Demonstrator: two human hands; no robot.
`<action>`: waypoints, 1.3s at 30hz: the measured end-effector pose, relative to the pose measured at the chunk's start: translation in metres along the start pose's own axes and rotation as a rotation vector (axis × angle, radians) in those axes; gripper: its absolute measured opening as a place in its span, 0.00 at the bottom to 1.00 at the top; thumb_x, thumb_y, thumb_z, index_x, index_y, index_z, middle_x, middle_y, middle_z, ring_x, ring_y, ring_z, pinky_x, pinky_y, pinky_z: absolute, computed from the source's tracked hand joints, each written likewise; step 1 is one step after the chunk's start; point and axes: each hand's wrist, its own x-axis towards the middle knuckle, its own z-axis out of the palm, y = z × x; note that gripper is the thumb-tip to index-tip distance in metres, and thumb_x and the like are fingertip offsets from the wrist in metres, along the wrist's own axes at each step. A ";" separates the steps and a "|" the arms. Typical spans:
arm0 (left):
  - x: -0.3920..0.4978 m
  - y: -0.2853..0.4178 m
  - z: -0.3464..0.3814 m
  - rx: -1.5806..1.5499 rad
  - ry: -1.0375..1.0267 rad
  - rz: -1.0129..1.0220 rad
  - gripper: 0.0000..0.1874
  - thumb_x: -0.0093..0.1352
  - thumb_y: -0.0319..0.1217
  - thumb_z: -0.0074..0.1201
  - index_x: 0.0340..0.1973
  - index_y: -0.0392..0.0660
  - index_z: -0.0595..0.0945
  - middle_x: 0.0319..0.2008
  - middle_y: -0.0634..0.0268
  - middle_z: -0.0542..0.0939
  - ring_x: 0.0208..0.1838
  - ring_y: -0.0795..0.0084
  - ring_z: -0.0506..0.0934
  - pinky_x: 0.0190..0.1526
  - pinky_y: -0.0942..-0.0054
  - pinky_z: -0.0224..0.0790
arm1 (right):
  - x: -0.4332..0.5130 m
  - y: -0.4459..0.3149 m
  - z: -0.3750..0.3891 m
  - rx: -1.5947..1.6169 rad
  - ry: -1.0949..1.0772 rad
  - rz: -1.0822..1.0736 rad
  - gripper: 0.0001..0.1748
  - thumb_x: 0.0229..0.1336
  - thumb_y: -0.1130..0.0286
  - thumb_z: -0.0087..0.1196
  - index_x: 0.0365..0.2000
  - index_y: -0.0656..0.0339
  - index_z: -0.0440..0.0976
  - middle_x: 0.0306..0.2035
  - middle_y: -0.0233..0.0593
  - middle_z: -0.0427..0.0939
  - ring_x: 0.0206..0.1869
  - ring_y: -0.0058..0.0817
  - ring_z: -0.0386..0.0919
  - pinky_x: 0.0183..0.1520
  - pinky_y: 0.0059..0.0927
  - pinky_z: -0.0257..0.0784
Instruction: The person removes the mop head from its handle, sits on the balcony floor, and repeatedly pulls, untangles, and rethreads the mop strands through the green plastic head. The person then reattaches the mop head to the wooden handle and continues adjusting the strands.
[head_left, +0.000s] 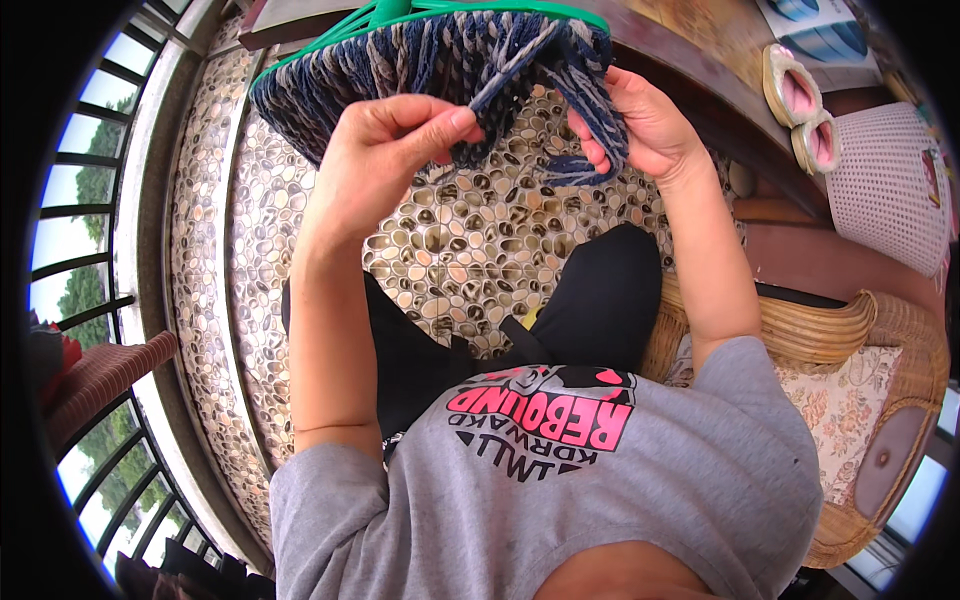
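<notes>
A flat string mop head of blue and grey twisted yarn (375, 75) hangs from a green plastic frame (540, 9) at the top of the view. Between the thumb and fingers of my left hand (405, 142) is a strand, pulled taut from the frame's right part. My right hand (637, 124) holds a bundle of loose yarn strands (589, 112) near the right end of the frame. The strands run over its palm and fingers, and their ends curl below them. Other yarn hangs close behind my left hand.
Dark railing bars (82, 159) and a ledge stand at the left. To the right are a wooden table edge (705, 97), fluffy slippers (787, 86), a white perforated basket (885, 180) and a rattan chair (817, 330). Below lies a pebble-patterned floor (442, 262).
</notes>
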 end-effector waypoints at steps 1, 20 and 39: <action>-0.003 0.000 0.004 -0.071 -0.018 -0.001 0.10 0.65 0.33 0.56 0.32 0.38 0.84 0.26 0.69 0.81 0.29 0.84 0.71 0.34 0.83 0.64 | 0.000 -0.001 0.002 -0.005 0.004 -0.010 0.12 0.66 0.66 0.42 0.42 0.64 0.69 0.25 0.45 0.77 0.21 0.30 0.79 0.19 0.27 0.77; 0.004 0.017 0.042 -0.081 0.370 0.394 0.12 0.65 0.19 0.51 0.44 0.43 0.76 0.27 0.71 0.71 0.24 0.85 0.68 0.25 0.87 0.60 | -0.016 0.008 0.032 0.118 0.052 -0.066 0.15 0.65 0.71 0.37 0.47 0.71 0.64 0.32 0.53 0.77 0.32 0.46 0.80 0.36 0.42 0.80; 0.026 0.016 0.072 0.351 0.454 0.304 0.09 0.60 0.33 0.59 0.28 0.39 0.84 0.14 0.55 0.77 0.18 0.60 0.77 0.25 0.72 0.69 | -0.012 0.007 0.027 -0.007 0.006 0.031 0.13 0.65 0.70 0.38 0.43 0.67 0.68 0.27 0.48 0.78 0.24 0.36 0.79 0.27 0.36 0.79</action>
